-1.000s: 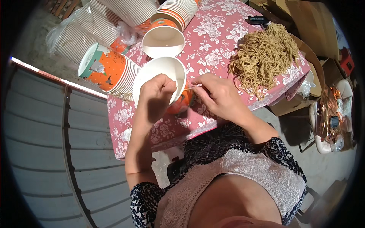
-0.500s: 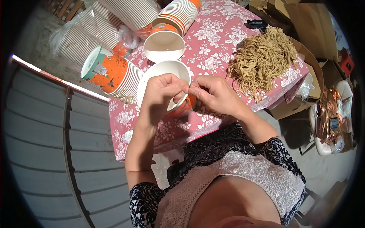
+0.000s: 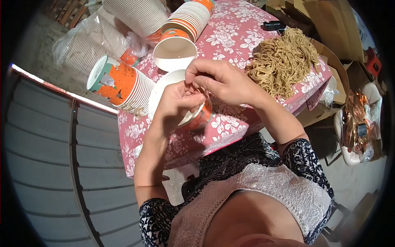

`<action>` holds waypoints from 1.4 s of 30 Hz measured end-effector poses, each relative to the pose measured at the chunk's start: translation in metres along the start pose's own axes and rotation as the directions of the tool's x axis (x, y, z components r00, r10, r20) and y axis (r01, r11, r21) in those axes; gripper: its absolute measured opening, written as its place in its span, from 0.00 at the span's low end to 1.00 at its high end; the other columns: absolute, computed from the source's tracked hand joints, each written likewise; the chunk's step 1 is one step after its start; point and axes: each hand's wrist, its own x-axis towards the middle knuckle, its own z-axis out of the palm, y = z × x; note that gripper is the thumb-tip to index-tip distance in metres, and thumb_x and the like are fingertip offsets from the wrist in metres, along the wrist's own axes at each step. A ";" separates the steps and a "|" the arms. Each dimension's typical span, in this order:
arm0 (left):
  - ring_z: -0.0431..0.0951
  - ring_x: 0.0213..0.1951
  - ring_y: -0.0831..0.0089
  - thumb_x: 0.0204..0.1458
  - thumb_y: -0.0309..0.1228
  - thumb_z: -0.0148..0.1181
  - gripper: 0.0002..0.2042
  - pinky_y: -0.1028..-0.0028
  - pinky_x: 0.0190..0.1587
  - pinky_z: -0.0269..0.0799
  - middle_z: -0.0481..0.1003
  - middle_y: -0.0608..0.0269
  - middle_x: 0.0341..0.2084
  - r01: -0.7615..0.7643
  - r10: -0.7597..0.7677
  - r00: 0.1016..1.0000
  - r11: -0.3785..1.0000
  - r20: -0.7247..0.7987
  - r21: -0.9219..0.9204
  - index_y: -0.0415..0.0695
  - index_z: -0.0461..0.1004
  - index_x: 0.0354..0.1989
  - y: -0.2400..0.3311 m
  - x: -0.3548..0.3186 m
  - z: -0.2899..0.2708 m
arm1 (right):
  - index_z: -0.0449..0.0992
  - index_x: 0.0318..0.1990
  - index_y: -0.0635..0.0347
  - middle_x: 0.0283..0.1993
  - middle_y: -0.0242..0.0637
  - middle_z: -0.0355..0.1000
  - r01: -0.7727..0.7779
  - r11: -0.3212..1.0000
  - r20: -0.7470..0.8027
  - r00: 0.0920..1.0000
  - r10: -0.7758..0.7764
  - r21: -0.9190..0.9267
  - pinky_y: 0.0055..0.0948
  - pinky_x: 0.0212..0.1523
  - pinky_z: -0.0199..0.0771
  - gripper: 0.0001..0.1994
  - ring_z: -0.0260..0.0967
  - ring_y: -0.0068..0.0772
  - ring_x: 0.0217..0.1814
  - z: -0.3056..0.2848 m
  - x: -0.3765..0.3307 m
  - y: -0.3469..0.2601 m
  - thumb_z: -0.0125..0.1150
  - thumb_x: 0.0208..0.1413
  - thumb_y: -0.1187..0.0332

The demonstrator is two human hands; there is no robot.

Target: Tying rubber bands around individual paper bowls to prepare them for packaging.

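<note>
An orange paper cup point(image 3: 200, 118) with a white inside stands near the front edge of a table covered with a pink flowered cloth point(image 3: 230, 45). My left hand point(image 3: 177, 103) rests on the cup's rim, fingers curled together. My right hand point(image 3: 218, 80) is just above and to the right, fingertips pinched against those of the left hand over the cup. Whatever they pinch is too small to make out. A heap of tan strings point(image 3: 284, 61) lies on the cloth to the right of my hands.
A single open cup point(image 3: 175, 53) lies behind my hands. Stacks of orange cups lie at the left point(image 3: 123, 84) and at the back point(image 3: 187, 18), with bagged stacks point(image 3: 86, 49) beyond. Cardboard boxes point(image 3: 333, 70) stand to the right. A grey ribbed wall point(image 3: 49, 173) runs along the left.
Both hands have closed in together over the cup near the table's front edge, with fingertips now meeting. The view has shifted slightly.
</note>
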 end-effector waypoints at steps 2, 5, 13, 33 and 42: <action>0.68 0.23 0.84 0.52 0.25 0.62 0.07 0.82 0.27 0.63 0.73 0.67 0.24 0.003 -0.002 1.000 0.997 0.008 -0.079 0.34 0.73 0.34 0.003 -0.001 0.004 | 0.72 0.37 0.65 0.33 0.35 0.68 0.169 0.984 0.112 0.980 -0.163 -0.053 0.29 0.42 0.69 0.04 0.67 0.26 0.39 -0.008 0.001 0.014 0.51 0.57 0.80; 0.67 0.23 0.83 0.53 0.26 0.61 0.07 0.82 0.27 0.62 0.72 0.66 0.24 0.070 -0.069 0.995 0.998 -0.067 0.010 0.34 0.72 0.34 0.000 -0.002 -0.003 | 0.72 0.35 0.65 0.36 0.39 0.67 0.230 0.925 0.096 0.973 -0.210 -0.302 0.34 0.44 0.69 0.03 0.68 0.37 0.43 -0.012 -0.013 0.019 0.55 0.52 0.79; 0.70 0.23 0.82 0.52 0.27 0.63 0.08 0.82 0.27 0.66 0.74 0.66 0.23 0.061 -0.061 0.998 0.998 -0.021 0.001 0.35 0.72 0.34 -0.003 -0.002 -0.011 | 0.74 0.41 0.66 0.44 0.43 0.69 0.105 0.953 0.023 0.994 -0.103 -0.282 0.33 0.47 0.71 0.09 0.70 0.42 0.45 0.000 -0.032 0.019 0.60 0.52 0.75; 0.72 0.26 0.80 0.53 0.23 0.60 0.05 0.82 0.32 0.67 0.74 0.63 0.24 0.064 -0.065 0.998 0.998 -0.023 -0.022 0.37 0.70 0.32 -0.003 -0.007 -0.009 | 0.74 0.34 0.63 0.38 0.43 0.69 0.375 0.789 -0.073 0.883 -0.464 -0.486 0.37 0.35 0.72 0.07 0.71 0.44 0.37 0.024 -0.043 0.023 0.65 0.49 0.76; 0.69 0.27 0.85 0.52 0.18 0.60 0.05 0.82 0.29 0.67 0.73 0.69 0.28 -0.068 0.075 0.996 0.989 -0.053 0.130 0.38 0.69 0.32 -0.010 -0.013 0.005 | 0.74 0.46 0.66 0.40 0.45 0.71 0.319 0.864 -0.123 0.912 -0.392 -0.391 0.36 0.44 0.73 0.11 0.73 0.46 0.42 0.021 -0.035 0.049 0.56 0.55 0.80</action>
